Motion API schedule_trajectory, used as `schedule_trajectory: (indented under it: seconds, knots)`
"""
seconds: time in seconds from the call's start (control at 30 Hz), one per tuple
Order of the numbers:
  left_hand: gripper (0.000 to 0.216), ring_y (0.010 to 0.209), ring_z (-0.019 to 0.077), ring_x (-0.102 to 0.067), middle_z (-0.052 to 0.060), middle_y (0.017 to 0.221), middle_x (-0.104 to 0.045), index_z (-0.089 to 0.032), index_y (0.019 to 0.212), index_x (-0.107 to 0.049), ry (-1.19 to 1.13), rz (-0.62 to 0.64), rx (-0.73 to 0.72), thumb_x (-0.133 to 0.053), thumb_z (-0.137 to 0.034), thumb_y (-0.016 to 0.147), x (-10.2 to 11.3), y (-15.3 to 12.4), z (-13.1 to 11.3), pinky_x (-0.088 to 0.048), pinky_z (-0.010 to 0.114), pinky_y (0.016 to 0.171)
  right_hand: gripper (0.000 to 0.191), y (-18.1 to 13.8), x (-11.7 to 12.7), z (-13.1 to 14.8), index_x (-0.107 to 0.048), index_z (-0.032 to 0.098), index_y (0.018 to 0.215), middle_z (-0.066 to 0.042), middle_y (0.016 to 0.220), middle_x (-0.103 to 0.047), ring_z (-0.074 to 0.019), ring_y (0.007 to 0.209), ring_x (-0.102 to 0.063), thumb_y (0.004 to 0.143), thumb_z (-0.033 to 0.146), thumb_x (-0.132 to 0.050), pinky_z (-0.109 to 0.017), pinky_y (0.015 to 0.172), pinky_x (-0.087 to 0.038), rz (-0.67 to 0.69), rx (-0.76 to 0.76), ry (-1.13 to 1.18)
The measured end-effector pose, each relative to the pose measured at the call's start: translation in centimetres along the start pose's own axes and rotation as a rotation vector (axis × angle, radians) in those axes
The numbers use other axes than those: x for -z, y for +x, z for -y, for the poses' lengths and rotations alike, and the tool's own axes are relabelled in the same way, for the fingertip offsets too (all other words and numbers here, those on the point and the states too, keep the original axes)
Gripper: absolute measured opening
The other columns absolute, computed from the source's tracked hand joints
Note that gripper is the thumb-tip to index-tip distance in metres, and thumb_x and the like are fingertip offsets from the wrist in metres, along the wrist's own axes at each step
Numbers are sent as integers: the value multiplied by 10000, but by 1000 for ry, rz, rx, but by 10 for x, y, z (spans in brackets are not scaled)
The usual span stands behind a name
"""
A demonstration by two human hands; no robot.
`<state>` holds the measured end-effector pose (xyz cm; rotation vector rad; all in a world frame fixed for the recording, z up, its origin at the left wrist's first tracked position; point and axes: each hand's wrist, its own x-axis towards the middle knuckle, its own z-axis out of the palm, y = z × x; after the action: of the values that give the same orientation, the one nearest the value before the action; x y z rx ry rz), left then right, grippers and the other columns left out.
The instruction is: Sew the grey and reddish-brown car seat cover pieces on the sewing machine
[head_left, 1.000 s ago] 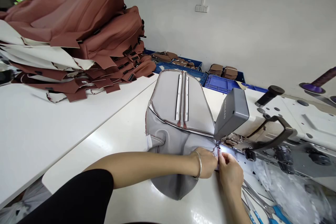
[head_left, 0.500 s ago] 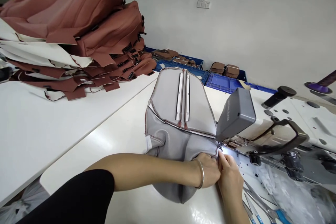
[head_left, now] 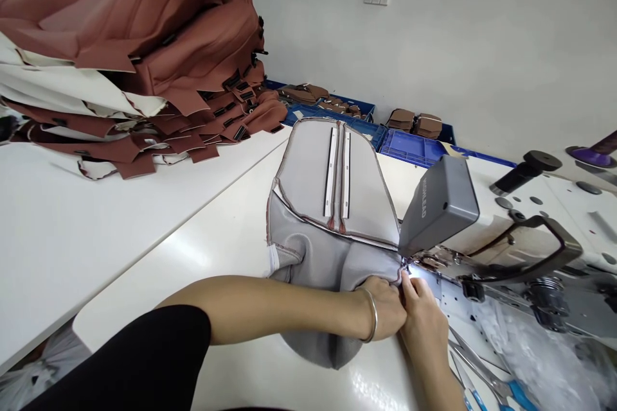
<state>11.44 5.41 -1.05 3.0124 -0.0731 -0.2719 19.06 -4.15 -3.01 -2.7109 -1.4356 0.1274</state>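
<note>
A grey fabric seat cover (head_left: 332,205) with two white strips lies on the white table (head_left: 226,237), its near edge under the needle of a sewing machine (head_left: 486,231). My left hand (head_left: 385,308), with a metal bangle on the wrist, presses closed fingers onto the cover's edge right at the needle. My right hand (head_left: 424,318) pinches the same edge from the right, its fingertips touching the left hand's.
A tall pile of reddish-brown and white covers (head_left: 130,58) fills the far left of the table. Blue crates (head_left: 409,148) with brown pieces stand by the wall. Scissors with blue handles (head_left: 491,385) lie at the lower right, beside clear plastic (head_left: 530,359).
Both hands have crept slightly forward toward the needle, holding the cover's edge. The view has shifted a little upward and left.
</note>
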Motion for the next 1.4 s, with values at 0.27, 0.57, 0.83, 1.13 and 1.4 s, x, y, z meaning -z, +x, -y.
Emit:
schedule_trajectory:
  seconds: [0.27, 0.57, 0.83, 1.13, 1.4]
  knots:
    - [192, 798, 229, -619, 141, 875, -658, -102, 898, -665, -29, -25, 57, -506, -164, 809, 3, 5, 1, -465, 347, 632, 460, -3, 0, 2, -405, 240, 1320, -40, 1015, -516, -175, 814, -535, 865, 174, -420, -257, 570, -337, 14, -115, 191]
    - [181, 865, 214, -598, 130, 907, -639, -92, 912, -621, -11, 13, 36, -498, -160, 797, 24, -8, 3, -466, 322, 709, 216, -1, -2, -1, -568, 201, 948, -56, 869, -603, -189, 725, -534, 889, 296, -383, -268, 569, -305, -32, -248, 350]
    - [222, 774, 209, -607, 142, 816, -647, -53, 953, -608, -17, 55, 78, -469, -155, 814, 22, 5, -17, -450, 315, 605, 329, -1, -5, -12, -648, 198, 965, -66, 900, -644, -208, 796, -562, 889, 361, -373, -276, 652, -348, -184, -238, 427]
    - [175, 758, 202, -588, 106, 739, -618, -107, 749, -642, 30, -27, 37, -499, -176, 822, 7, 5, -18, -424, 310, 576, 188, -1, 3, -18, -574, 214, 867, -19, 879, -579, -132, 683, -533, 852, 166, -392, -247, 552, -283, -58, 125, 178]
    - [163, 756, 191, -583, 88, 722, -609, -115, 719, -627, 38, -4, 53, -510, -169, 818, 13, 8, -11, -417, 306, 600, 188, 8, 12, -11, -553, 205, 810, -27, 848, -558, -133, 680, -514, 858, 197, -371, -237, 568, -288, -45, 110, 342]
